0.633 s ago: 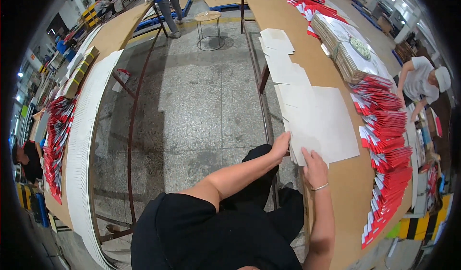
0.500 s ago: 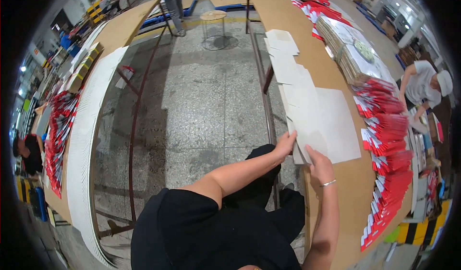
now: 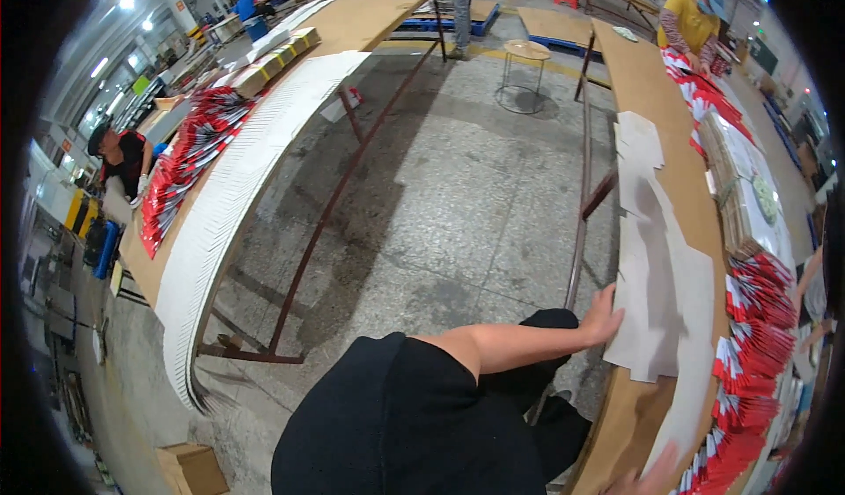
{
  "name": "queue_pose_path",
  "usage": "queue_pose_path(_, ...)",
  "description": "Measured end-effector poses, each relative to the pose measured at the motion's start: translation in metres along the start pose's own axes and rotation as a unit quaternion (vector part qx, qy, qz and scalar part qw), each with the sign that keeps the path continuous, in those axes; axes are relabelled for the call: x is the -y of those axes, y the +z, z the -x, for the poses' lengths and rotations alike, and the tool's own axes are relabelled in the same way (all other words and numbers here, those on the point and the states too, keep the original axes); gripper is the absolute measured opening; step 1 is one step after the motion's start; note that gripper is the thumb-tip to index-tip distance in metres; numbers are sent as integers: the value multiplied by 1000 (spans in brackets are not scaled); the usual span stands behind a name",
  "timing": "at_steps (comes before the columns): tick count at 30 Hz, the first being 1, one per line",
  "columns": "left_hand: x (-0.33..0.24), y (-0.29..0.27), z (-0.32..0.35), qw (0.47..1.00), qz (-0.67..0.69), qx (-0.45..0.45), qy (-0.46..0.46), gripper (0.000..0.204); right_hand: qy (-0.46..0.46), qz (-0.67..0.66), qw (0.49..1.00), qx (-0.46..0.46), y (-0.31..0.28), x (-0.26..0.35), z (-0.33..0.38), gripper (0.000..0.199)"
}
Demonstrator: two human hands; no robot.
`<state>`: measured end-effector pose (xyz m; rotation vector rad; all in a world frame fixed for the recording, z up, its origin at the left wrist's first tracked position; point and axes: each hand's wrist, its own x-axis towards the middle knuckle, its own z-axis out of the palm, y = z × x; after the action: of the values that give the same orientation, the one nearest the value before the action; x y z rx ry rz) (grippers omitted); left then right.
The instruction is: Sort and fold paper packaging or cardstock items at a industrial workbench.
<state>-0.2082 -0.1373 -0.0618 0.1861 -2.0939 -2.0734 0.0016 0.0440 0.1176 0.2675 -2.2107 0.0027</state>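
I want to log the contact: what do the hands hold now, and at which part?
The left hand presses flat on the near edge of the white flat cardboard sheets; no closed hold shows. The right hand is mostly cut off.

A row of flat white card sheets [image 3: 656,257] lies along the near edge of the long brown desk [image 3: 656,99], overlapping one another like shingles. Their outlines are notched, with tabs jutting out at the edges. The nearest sheets overhang the desk's edge, and a larger plain sheet [image 3: 695,363] lies partly on top of them, running toward the lower right.
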Motion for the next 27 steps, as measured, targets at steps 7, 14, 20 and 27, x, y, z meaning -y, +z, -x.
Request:
queue_pose_path(7,-79,15,89,643,-164,539,518,88,272,30,961,44,-20,17,74,49)
queue_pose_path(14,-22,96,195,433,-243,642,584,62,357,86,926,87,-148,59,201,53)
queue_pose_path(20,-31,118,215,524,-204,641,522,30,351,149,918,112,-141,37,212,52)
queue_pose_path(27,-1,122,262,639,-99,549,530,25,313,183,919,154,-119,10,209,52)
